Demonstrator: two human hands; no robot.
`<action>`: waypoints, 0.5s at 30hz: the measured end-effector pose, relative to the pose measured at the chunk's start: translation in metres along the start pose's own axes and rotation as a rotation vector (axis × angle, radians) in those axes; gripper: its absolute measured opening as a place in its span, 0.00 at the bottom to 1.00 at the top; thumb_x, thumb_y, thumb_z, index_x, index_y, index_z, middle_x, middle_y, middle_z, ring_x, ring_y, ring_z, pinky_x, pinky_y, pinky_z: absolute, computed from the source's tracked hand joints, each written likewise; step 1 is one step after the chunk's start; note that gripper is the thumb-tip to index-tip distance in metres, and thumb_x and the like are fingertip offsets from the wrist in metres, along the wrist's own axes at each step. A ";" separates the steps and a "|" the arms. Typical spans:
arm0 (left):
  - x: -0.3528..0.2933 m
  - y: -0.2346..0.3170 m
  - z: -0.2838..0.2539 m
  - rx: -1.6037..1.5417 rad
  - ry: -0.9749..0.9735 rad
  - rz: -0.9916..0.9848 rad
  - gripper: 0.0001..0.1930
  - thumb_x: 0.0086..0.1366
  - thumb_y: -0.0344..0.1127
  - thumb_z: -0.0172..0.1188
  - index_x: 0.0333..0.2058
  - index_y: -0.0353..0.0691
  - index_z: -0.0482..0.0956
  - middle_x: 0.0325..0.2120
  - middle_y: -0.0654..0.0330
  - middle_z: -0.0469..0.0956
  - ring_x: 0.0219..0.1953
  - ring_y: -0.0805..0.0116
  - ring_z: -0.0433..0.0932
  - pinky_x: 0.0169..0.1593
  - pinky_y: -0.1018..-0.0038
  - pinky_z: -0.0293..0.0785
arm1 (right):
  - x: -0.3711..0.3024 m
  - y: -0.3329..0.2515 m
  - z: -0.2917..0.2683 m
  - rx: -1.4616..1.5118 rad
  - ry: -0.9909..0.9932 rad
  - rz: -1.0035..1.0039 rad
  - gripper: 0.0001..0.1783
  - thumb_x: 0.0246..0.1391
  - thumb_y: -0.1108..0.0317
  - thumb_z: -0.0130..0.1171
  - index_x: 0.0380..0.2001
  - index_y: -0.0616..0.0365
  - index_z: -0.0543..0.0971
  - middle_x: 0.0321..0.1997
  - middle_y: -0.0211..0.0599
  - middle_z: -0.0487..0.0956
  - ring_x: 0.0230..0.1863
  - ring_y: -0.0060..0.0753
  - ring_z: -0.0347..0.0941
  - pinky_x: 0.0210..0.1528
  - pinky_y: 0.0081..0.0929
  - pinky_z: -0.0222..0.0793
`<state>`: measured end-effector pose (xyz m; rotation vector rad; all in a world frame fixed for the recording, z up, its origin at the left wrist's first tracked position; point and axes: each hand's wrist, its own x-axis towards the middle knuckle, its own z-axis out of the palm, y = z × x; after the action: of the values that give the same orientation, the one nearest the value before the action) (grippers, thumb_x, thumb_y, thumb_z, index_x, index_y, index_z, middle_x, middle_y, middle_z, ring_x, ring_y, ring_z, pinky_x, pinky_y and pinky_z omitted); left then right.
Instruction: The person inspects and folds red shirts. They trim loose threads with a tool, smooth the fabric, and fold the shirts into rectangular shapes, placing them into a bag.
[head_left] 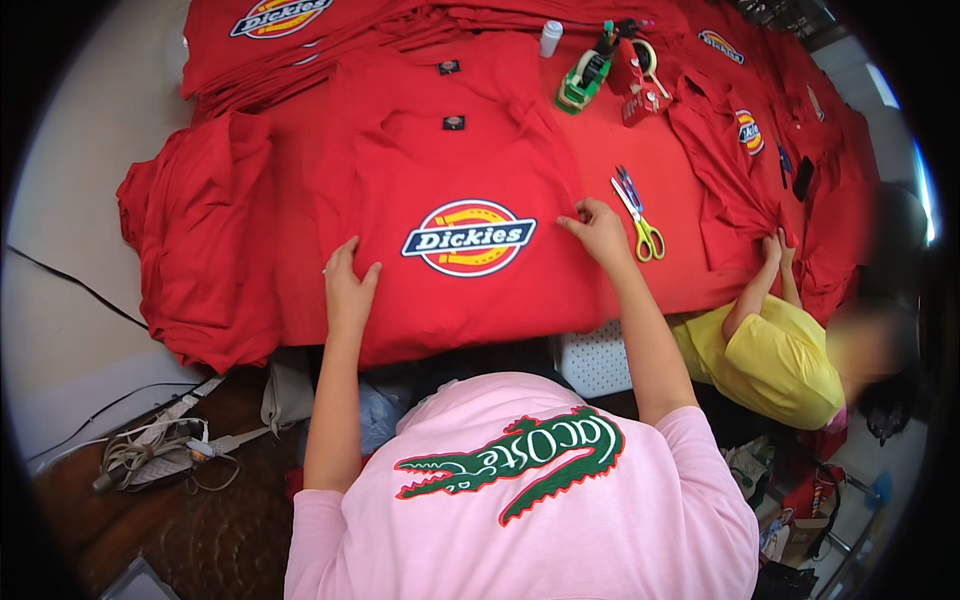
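Red cloth shirt (470,185) with a round yellow, white and blue badge (468,238), laid out flat

It lies on a long red-topped table (655,285), right in front of the person, with its neck pointing away. Another red cloth shirt (400,75) shows just past its neck.

The bare left hand (349,292) is by the left edge of the front shirt. Its fingers are open, with a gap between them and the thumb. The bare right hand (600,236) is at the other edge, beside the badge. Its fingers and thumb bend in close to the cloth, but I cannot tell if they pinch it.

The step looks like making the shirt flat and straight. The next move seems to call for both hands to work evenly, with a soft touch, so the cloth does not bunch up.

Yellow-handled metal scissors (645,232) lie near the right hand, so that arm should take care. Off to the right, a co-worker in a yellow top (785,365) has hands on more red cloth (725,205).
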<state>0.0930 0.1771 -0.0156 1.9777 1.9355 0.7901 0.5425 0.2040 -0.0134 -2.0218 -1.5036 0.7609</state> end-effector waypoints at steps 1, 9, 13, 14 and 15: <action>0.010 0.000 0.000 -0.080 -0.092 -0.097 0.25 0.64 0.32 0.69 0.59 0.35 0.78 0.53 0.47 0.82 0.57 0.50 0.81 0.64 0.61 0.73 | 0.004 -0.001 0.004 -0.045 -0.014 -0.012 0.20 0.52 0.58 0.75 0.39 0.63 0.83 0.26 0.35 0.77 0.30 0.25 0.75 0.35 0.29 0.71; 0.062 -0.040 -0.014 -1.434 -0.497 -0.950 0.19 0.67 0.32 0.66 0.55 0.34 0.78 0.51 0.52 0.84 0.52 0.60 0.84 0.61 0.65 0.79 | 0.024 0.027 -0.004 0.935 -0.205 0.351 0.03 0.54 0.75 0.64 0.32 0.56 0.81 0.33 0.27 0.83 0.35 0.21 0.78 0.41 0.27 0.74; 0.103 -0.046 0.008 -1.727 -0.747 -0.965 0.28 0.74 0.49 0.62 0.61 0.33 0.74 0.57 0.50 0.81 0.59 0.58 0.81 0.65 0.60 0.78 | 0.047 0.000 -0.016 1.379 -0.664 0.526 0.14 0.62 0.62 0.63 0.46 0.58 0.85 0.51 0.35 0.87 0.49 0.30 0.84 0.58 0.30 0.79; 0.117 -0.042 0.014 -1.801 -0.802 -0.968 0.30 0.75 0.52 0.60 0.63 0.32 0.73 0.59 0.49 0.81 0.60 0.58 0.81 0.65 0.60 0.77 | 0.056 -0.018 -0.011 1.362 -0.667 0.593 0.17 0.63 0.60 0.64 0.50 0.59 0.84 0.54 0.37 0.86 0.52 0.32 0.84 0.60 0.31 0.78; 0.130 -0.035 0.025 -1.819 -0.752 -0.945 0.32 0.76 0.55 0.58 0.64 0.32 0.72 0.59 0.49 0.80 0.60 0.58 0.81 0.66 0.60 0.77 | 0.061 -0.034 -0.006 1.347 -0.658 0.664 0.20 0.65 0.58 0.64 0.53 0.60 0.83 0.57 0.39 0.85 0.55 0.33 0.83 0.62 0.32 0.78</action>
<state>0.0727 0.3120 -0.0291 0.0921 0.6849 0.7516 0.5375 0.2718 0.0059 -1.1202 -0.1616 2.0890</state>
